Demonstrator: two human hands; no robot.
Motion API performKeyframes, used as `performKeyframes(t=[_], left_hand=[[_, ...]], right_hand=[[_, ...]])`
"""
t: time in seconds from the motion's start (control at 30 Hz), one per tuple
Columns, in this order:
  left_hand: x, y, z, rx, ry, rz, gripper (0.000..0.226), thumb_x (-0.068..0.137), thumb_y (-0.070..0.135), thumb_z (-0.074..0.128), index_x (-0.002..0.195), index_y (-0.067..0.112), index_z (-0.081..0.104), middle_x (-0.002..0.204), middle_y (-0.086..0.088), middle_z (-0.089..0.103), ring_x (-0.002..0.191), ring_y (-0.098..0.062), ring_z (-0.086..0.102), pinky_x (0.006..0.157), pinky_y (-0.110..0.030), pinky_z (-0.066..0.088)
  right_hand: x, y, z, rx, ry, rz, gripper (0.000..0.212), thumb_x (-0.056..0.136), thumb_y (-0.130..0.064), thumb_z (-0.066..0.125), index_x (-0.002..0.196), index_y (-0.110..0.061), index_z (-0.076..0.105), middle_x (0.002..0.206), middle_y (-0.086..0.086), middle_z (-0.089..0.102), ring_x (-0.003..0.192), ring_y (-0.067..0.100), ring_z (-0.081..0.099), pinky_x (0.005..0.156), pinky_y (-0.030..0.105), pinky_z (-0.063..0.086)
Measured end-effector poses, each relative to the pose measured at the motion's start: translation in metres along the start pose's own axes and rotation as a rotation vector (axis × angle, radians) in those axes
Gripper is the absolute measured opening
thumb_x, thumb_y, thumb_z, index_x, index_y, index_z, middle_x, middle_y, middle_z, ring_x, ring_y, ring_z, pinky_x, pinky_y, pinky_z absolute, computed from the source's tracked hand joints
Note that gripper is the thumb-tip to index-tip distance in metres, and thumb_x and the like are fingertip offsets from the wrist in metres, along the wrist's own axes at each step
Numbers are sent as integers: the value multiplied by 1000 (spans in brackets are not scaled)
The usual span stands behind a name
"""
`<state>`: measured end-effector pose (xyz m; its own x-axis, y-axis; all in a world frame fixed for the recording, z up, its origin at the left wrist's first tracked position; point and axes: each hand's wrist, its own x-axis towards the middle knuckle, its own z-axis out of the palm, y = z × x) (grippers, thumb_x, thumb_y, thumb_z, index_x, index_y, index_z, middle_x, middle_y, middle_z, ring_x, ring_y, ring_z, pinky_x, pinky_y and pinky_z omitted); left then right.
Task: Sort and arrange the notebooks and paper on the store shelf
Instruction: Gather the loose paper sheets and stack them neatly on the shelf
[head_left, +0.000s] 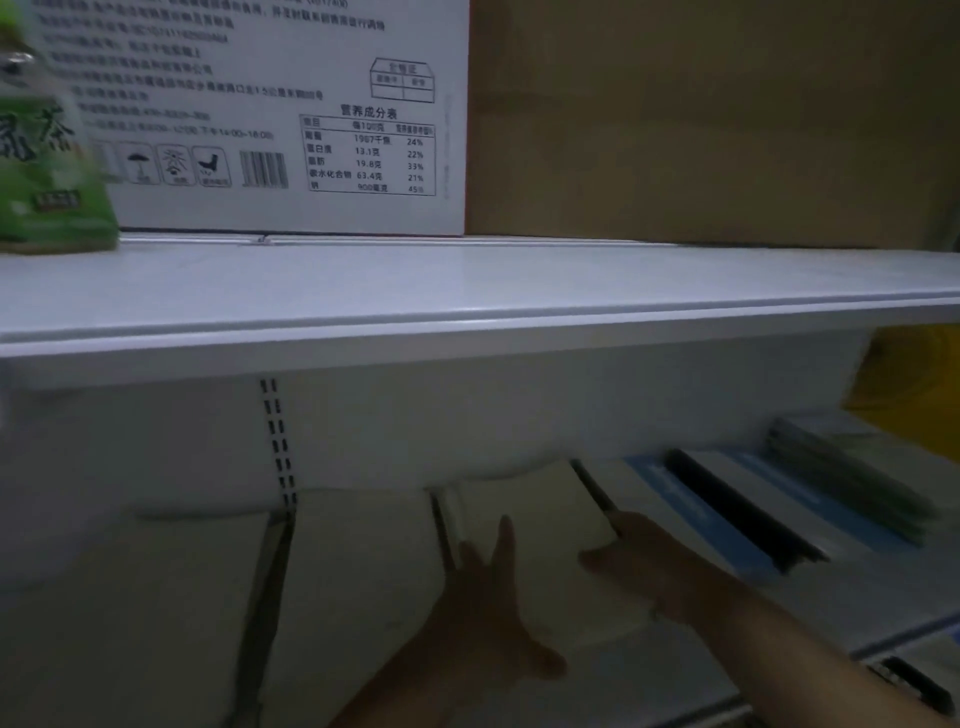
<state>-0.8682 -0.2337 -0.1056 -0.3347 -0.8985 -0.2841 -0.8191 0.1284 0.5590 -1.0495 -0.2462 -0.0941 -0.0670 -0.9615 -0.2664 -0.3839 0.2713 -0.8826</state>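
A cream paper stack (530, 514) lies on the lower shelf in the middle. My left hand (483, 608) lies flat against its left side with straight fingers. My right hand (644, 566) holds its right edge, thumb on top. Another cream stack (358, 571) lies to the left, and a third (171, 597) further left. To the right lie blue-and-white notebooks (696, 514) with a black spine (737, 509), and a greenish stack (852, 467) behind them.
The white upper shelf (467, 306) juts out overhead. On it stand a green tea bottle (47, 171), a white printed carton (291, 114) and a brown cardboard box (711, 119). Something yellow (909, 379) shows at the right. A slotted upright (278, 441) runs down the back panel.
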Motion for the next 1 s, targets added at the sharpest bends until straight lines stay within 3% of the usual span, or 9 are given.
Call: performKeyframes(t=[0.2,0.37,0.43,0.5,0.63,0.73,0.83,0.93,1.0], left_hand=[[9,21,10,194,15,-173,128,73,36,78,145,28,-27,155,-27,-11,145,-39,1,115,-40,19],[11,18,3,175,59,-206,121,73,25,79,149,31,-15,150,-14,32,134,-33,37,101,-32,40],[10,13,-3,82,83,-225,119,72,14,79,149,39,-8,151,-15,29,116,-30,56,81,-30,52],[10,11,-6,100,106,-219,118,73,9,77,147,42,-8,150,-15,31,109,-28,59,72,-26,49],[13,17,-4,192,53,-242,123,72,12,79,148,35,-15,154,-17,26,128,-30,45,92,-31,44],[17,20,0,311,66,-244,127,69,19,82,149,32,-16,148,-17,37,131,-30,42,97,-28,39],[19,18,6,321,104,-269,126,68,21,82,150,30,-13,147,-16,39,132,-30,40,99,-29,39],[18,15,9,267,136,-289,119,70,20,81,151,30,-6,153,-12,29,138,-27,32,103,-27,34],[13,14,10,196,143,-281,114,72,22,80,151,31,-1,157,-8,21,141,-23,26,105,-23,30]], right_hand=[[42,10,-7,-430,-73,-176,51,90,-15,58,137,-17,37,133,3,50,101,15,50,64,8,39],[54,20,-6,-358,-119,-213,76,89,-11,58,150,-19,13,147,4,36,128,24,43,98,26,40],[54,24,-5,-332,-146,-230,73,91,-14,57,149,-24,14,148,2,35,120,20,49,86,18,44],[60,30,-4,-277,-172,-196,70,94,-14,53,150,-25,13,150,3,31,96,17,55,56,7,46],[76,40,4,-176,-253,-163,66,94,-5,47,149,-24,17,134,5,45,66,10,49,39,13,39],[80,48,18,-184,-215,-199,63,91,-5,42,148,-22,22,140,11,39,96,22,53,67,21,45],[73,54,26,-547,-108,-323,60,94,-36,25,150,-18,13,156,16,4,141,28,21,112,32,29],[64,53,27,-812,-11,-417,60,97,-36,25,151,-16,5,156,22,-7,145,33,4,116,32,15],[56,51,26,-850,34,-433,55,97,-25,35,149,-15,19,156,22,-3,145,37,4,116,40,16]])
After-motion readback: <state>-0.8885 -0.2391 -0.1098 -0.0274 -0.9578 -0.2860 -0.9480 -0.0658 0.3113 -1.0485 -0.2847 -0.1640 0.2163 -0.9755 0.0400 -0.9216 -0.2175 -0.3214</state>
